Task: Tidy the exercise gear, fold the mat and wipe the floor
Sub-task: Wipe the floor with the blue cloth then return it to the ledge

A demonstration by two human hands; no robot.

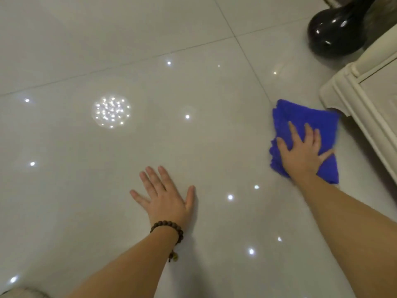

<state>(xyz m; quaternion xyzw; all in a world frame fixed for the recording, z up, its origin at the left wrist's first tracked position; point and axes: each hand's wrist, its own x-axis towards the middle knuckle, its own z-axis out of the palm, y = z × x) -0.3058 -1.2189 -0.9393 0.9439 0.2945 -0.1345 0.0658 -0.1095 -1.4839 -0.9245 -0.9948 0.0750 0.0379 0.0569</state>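
Blue cloth (305,125) lies on the glossy tile floor (193,93), under my right hand (303,153), which presses it with fingers spread flat, near the cream cabinet (365,100). My left hand (165,196) rests flat on the floor, fingers apart, well apart from the cloth

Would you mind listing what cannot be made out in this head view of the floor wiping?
- Floor under the blue cloth: hidden by the cloth and the right hand pressing on it.
- Cream cabinet: cut off by the right edge.
- Black glossy object: cut off at the top, so what it is stays unclear.
- Mat and exercise gear: not in view.
- Floor beneath the left hand: hidden by the flat palm.
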